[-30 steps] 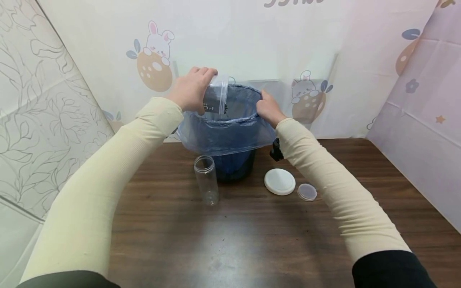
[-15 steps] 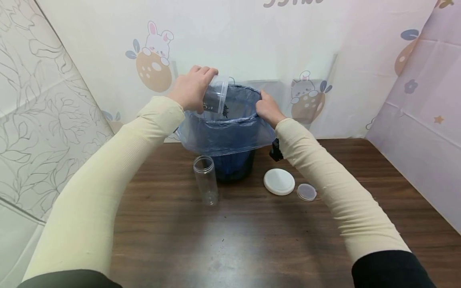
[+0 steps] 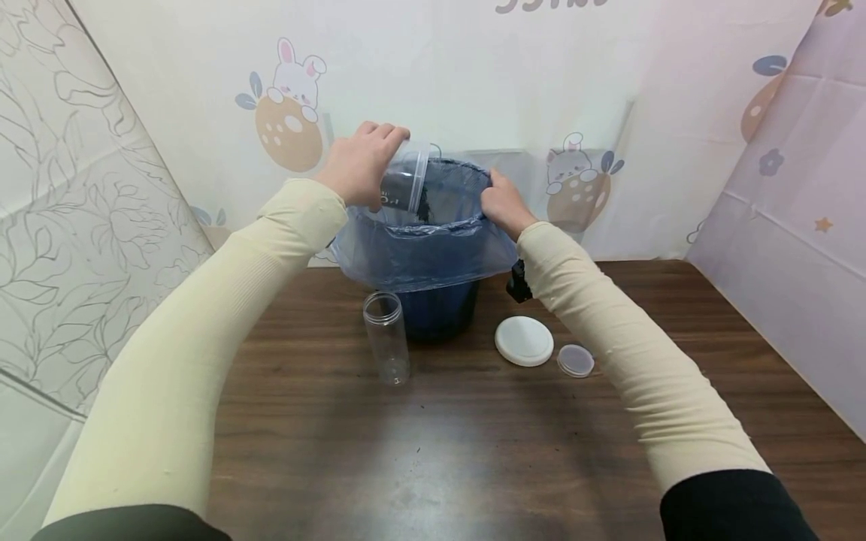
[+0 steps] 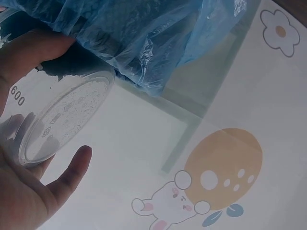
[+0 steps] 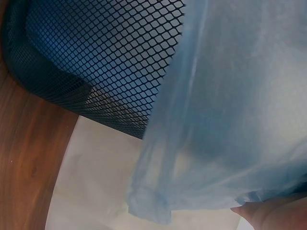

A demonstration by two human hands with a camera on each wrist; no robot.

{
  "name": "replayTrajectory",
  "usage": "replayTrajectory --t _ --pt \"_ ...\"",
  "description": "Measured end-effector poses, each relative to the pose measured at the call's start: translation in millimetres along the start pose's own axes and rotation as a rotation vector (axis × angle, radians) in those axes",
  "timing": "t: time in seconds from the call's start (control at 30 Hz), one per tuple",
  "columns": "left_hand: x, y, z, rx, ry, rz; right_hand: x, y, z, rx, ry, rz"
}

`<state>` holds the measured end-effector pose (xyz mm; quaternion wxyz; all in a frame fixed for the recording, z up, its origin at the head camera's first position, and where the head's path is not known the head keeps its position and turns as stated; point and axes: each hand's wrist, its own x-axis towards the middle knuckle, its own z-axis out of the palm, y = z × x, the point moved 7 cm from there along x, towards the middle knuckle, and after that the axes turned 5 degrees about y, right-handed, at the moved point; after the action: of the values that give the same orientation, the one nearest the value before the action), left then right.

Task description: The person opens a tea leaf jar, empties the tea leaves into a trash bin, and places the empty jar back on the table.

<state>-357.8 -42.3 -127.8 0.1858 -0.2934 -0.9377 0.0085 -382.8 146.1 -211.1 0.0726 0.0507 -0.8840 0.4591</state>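
Observation:
My left hand (image 3: 361, 167) grips a clear plastic measuring cup (image 4: 72, 112), tipped on its side over the bin's mouth. Dark loose bits (image 3: 424, 206) spill from the cup's rim, and "600" shows on its wall in the left wrist view. A blue bin liner (image 3: 433, 259) hangs over the rim of a dark mesh bin (image 5: 120, 57). At the rim's right side my right hand (image 3: 504, 201) pinches the liner; in the right wrist view only part of that hand shows at the lower right corner.
A clear open jar (image 3: 388, 342) stands before the bin. A white round lid (image 3: 524, 341) and a small translucent lid (image 3: 576, 361) lie to the right on the wooden table (image 3: 325, 451). A black object (image 3: 519, 282) is partly behind the right sleeve. Printed cloth hangs behind.
The cup has tipped slightly further, and more dark bits now fall from its rim into the lined bin. The right hand has stayed in place on the liner.

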Motion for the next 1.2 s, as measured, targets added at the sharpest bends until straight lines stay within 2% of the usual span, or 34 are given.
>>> replayTrajectory --t 0.4,1.2 --pt "-0.6 -0.3 -1.9 -0.001 0.005 -0.013 -0.5 -1.4 -0.9 -0.003 -0.002 -0.002" --pt "-1.4 0.2 -5.6 0.023 0.024 0.013 1.6 -0.6 0.0 0.013 -0.008 -0.007"
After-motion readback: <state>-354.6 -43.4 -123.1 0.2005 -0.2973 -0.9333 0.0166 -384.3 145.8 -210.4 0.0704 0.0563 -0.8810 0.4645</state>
